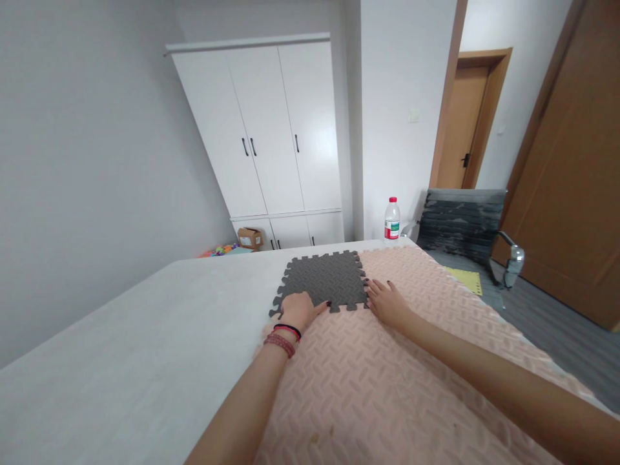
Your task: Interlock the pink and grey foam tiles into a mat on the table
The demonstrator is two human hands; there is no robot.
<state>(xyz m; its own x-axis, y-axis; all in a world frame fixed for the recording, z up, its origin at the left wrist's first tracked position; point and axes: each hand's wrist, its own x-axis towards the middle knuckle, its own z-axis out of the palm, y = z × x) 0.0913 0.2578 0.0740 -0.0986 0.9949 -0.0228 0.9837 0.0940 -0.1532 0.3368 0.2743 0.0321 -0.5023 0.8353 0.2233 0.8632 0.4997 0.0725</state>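
A dark grey foam puzzle tile (pixel 325 276) lies on the white table (pixel 145 336), joined along its near and right edges to pink foam tiles (pixel 387 374). My left hand (pixel 296 309) rests on the grey tile's near left corner with fingers curled and the thumb pointing right; it wears bracelets at the wrist. Flat on the seam at the grey tile's near right corner lies my right hand (pixel 385 298), fingers stretched out and pressing down. Neither hand holds anything.
A plastic bottle with a red cap (pixel 392 219) stands at the table's far edge. A grey office chair (pixel 465 226) with a yellow tile (pixel 465 279) on its seat is at the right. A white wardrobe (pixel 271 129), a cardboard box (pixel 250 237) and wooden doors stand behind.
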